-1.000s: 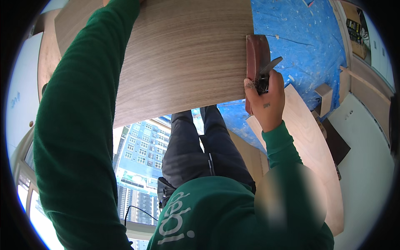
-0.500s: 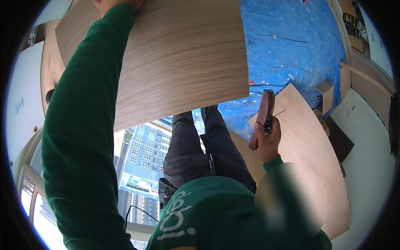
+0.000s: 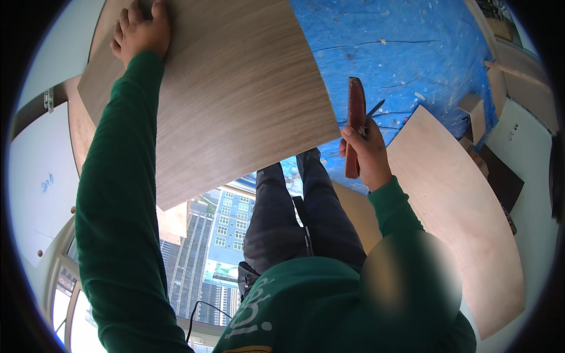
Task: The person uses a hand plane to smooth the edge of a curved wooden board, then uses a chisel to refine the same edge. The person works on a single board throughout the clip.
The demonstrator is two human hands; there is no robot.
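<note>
A large wood-grain panel point(image 3: 241, 88) lies in front of me and covers the upper middle of the view. My left hand point(image 3: 141, 32) rests on its far left part, palm down with the fingers spread. To the right of the panel's near corner, my right hand point(image 3: 368, 150) grips a reddish-brown wooden hand plane point(image 3: 356, 106), held lengthwise. A dark, thin piece sticks out from the plane's side, past my fingers. The plane is apart from the panel's right edge.
Blue sheeting point(image 3: 406, 53) with scraps on it covers the floor beyond. A pale board point(image 3: 453, 206) leans or lies at my right, near a small box point(image 3: 472, 112) and a dark flat piece point(image 3: 500, 176). White panels point(image 3: 44, 182) stand at the left. Windows point(image 3: 223, 226) show buildings.
My right hand has moved up with the hand plane and turned it more upright. My left hand has come further into view on the panel, whose right edge now sits further left.
</note>
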